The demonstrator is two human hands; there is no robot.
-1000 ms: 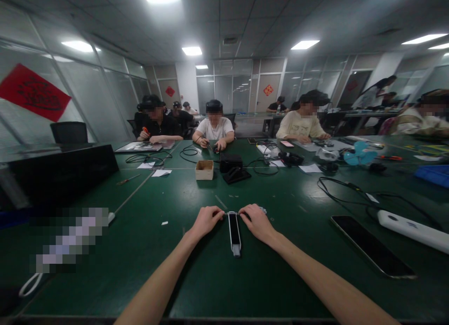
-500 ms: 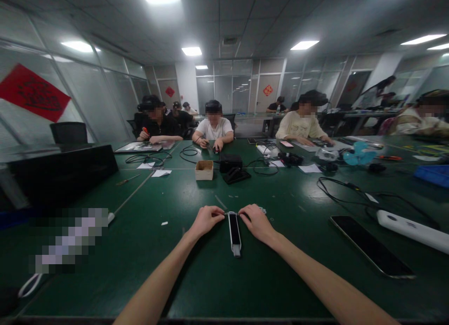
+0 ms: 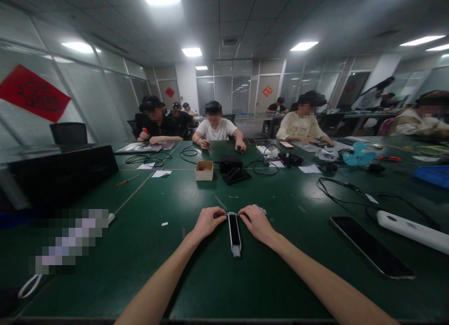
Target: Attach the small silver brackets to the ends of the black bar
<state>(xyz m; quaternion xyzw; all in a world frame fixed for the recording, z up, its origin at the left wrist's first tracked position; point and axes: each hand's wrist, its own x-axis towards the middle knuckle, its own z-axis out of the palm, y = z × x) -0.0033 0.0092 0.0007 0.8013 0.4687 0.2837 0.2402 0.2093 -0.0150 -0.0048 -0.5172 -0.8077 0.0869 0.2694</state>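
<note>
Item: slim black-and-white electronic device [image 3: 234,234], lying lengthwise on the green work table [image 3: 140,273], between both hands. Left hand [image 3: 206,223]: fingers [image 3: 220,215] pinched narrowly on the device's upper end. Right hand [image 3: 257,223]: curled narrowly on that same end. Nearby, to the right: smartphone [image 3: 372,247], white power strip [image 3: 414,231].

A slim black-and-silver device [image 3: 234,234] lies on a dark green workbench [image 3: 140,278], a white plastic power strip [image 3: 412,231] near its right edge. A teal plastic fan [image 3: 355,155] and a blue plastic tray [image 3: 433,176] sit toward the far right corner; a red paper banner with black calligraphy [image 3: 34,93] marks the glass wall at left.
</note>
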